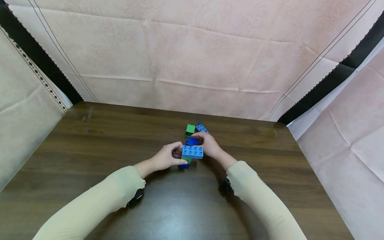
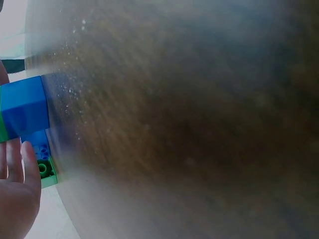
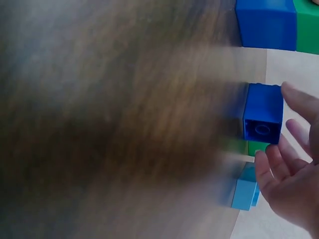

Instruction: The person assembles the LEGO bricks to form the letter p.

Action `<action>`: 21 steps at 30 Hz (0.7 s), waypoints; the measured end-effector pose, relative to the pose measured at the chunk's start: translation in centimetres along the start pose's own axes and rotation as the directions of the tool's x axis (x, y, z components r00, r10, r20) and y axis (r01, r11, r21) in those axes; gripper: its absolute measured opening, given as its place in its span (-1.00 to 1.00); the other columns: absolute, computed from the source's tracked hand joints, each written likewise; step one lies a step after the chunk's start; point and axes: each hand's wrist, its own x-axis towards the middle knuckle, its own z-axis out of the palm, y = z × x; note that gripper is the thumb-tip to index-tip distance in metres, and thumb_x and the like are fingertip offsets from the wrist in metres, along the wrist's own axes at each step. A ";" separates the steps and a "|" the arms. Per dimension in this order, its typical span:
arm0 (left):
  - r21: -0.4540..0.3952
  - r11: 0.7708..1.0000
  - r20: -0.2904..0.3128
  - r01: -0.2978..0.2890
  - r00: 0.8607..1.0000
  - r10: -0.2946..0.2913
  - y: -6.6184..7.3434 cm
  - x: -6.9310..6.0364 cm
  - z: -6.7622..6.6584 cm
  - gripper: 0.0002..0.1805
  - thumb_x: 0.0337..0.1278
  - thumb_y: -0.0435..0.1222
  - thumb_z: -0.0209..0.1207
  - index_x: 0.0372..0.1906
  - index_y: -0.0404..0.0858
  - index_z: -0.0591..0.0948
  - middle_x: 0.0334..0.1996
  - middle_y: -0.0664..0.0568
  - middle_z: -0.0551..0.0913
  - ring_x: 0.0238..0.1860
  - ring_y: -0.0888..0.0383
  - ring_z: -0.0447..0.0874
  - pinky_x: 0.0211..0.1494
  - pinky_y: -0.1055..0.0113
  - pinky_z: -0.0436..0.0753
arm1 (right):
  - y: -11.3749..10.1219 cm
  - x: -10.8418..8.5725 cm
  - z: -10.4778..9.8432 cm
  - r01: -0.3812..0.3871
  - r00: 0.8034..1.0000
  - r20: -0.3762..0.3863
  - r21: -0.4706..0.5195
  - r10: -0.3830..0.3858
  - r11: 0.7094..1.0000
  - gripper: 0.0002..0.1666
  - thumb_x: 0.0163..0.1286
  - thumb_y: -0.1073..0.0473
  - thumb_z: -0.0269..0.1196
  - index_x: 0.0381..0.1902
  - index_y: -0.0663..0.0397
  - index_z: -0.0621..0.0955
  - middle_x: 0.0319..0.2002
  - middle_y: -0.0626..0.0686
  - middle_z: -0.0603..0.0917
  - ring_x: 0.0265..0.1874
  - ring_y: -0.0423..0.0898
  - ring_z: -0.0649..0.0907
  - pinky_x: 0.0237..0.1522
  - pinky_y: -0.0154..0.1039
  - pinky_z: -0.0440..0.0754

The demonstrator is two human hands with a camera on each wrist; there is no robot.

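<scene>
My left hand (image 1: 168, 157) grips a small stack from its left side, the thumb along the front. A light blue eight-stud toy brick (image 1: 192, 152) tops this stack and overhangs to the right. Under it come a green brick (image 1: 187, 160) and a dark blue brick (image 2: 25, 107) at the bottom. Just behind the stack, my right hand (image 1: 209, 145) pinches another dark blue brick (image 3: 263, 104) between thumb and fingers. That brick is tilted so that its hollow side shows in the right wrist view. Part of it is hidden by the light blue brick in the head view.
Behind the hands stands a green brick (image 1: 190, 129). To its right lies another light blue brick (image 1: 202, 128), partly covered by the right hand. The brown wooden table (image 1: 120, 133) ends at a pale cloth (image 1: 192, 66) hanging at the back.
</scene>
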 end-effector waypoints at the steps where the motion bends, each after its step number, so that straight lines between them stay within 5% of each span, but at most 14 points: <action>1: 0.000 1.000 0.000 0.001 1.000 -0.001 0.0 0.0 0.0 -0.67 -0.02 -0.25 0.34 -0.25 -0.25 0.42 -0.25 -0.07 0.60 -0.26 0.16 0.52 -0.15 0.34 0.61 | 0.0 0.0 0.1 -0.012 1.000 -0.002 -0.016 0.012 1.000 -0.52 0.22 0.30 0.27 0.13 0.12 0.53 0.14 0.18 0.52 0.13 0.11 0.49 0.20 0.01 0.45; 21: -0.009 1.000 -0.020 -0.005 1.000 0.004 -0.4 -0.1 0.1 -0.65 -0.03 -0.24 0.35 -0.25 -0.25 0.42 -0.24 -0.06 0.59 -0.25 0.16 0.52 -0.12 0.31 0.61 | -0.4 -0.2 0.0 -0.013 0.999 0.045 -0.208 0.023 0.978 -0.55 0.26 0.39 0.19 0.13 0.17 0.52 0.15 0.20 0.53 0.18 0.12 0.49 0.22 0.01 0.44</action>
